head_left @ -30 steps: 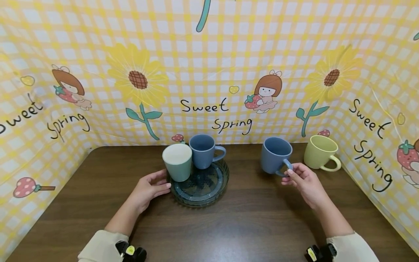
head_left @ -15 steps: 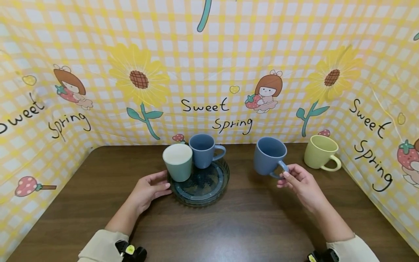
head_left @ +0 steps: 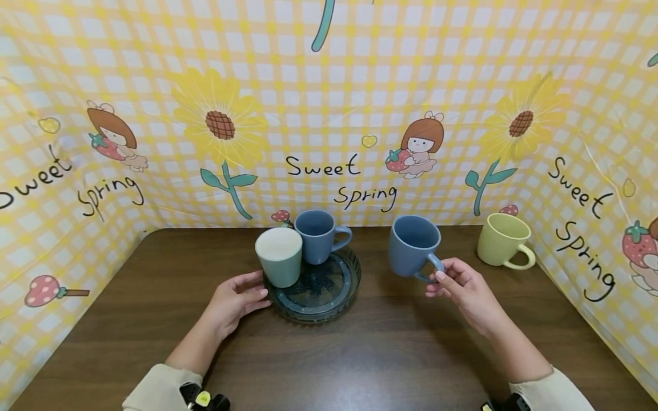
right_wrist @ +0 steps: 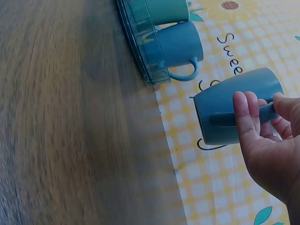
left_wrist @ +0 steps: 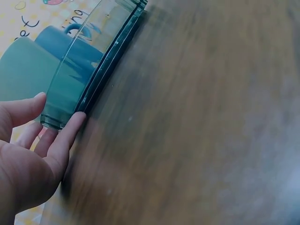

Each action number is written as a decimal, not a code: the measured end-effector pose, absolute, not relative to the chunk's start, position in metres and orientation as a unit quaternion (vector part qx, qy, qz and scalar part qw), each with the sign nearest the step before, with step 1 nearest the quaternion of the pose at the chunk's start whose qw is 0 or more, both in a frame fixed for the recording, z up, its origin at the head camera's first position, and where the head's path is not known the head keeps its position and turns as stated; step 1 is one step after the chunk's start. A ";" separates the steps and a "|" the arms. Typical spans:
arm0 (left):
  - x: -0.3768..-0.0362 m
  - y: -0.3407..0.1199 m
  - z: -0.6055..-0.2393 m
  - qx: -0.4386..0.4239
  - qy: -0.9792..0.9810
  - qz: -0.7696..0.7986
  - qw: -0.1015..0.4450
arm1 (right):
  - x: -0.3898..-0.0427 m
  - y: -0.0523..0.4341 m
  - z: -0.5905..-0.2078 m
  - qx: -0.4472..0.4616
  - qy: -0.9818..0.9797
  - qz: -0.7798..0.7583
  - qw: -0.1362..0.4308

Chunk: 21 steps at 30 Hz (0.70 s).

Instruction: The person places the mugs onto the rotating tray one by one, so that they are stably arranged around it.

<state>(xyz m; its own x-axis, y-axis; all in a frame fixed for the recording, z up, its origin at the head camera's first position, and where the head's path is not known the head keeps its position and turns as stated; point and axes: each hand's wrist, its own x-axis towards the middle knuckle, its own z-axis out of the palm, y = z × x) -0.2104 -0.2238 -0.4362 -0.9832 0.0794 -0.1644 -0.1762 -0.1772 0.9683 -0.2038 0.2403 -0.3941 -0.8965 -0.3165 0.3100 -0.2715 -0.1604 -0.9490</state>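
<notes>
A blue mug (head_left: 411, 251) hangs upright just above the table, to the right of a round dark-glass tray. My right hand (head_left: 465, 294) pinches its handle (right_wrist: 229, 118) between thumb and fingers. At the tray's left side my left hand (head_left: 232, 302) touches the ribbed glass rim with fairly straight fingers (left_wrist: 68, 131), the thumb nearer the top of the wall. On the tray (head_left: 326, 311) stand a green cup (head_left: 281, 268) with a pale interior and, behind it, a second blue mug (head_left: 315, 242), its handle pointing right. The tray's front right part is bare.
A yellow-green mug (head_left: 501, 240) stands at the table's back right, handle to the right. A yellow checked cloth (head_left: 329, 114) with printed flowers rises behind and on both sides of the wooden table (head_left: 360, 365).
My right hand has carried the blue mug leftward toward the tray. The left hand stays at the tray's rim, and the other cups keep their places.
</notes>
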 end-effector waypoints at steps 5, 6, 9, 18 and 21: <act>-0.209 -0.222 -0.436 -0.054 0.622 0.777 0.078 | -0.202 0.234 -0.392 -0.233 0.647 -0.725 0.019; -0.208 -0.221 -0.436 -0.055 0.621 0.778 0.079 | -0.202 0.232 -0.392 -0.234 0.647 -0.726 0.020; -0.207 -0.220 -0.436 -0.062 0.616 0.782 0.075 | -0.201 0.228 -0.391 -0.237 0.646 -0.726 0.023; -0.204 -0.216 -0.438 -0.067 0.621 0.779 0.058 | -0.198 0.214 -0.390 -0.258 0.637 -0.725 0.043; -0.203 -0.214 -0.438 -0.066 0.622 0.779 0.053 | -0.198 0.211 -0.388 -0.268 0.632 -0.726 0.048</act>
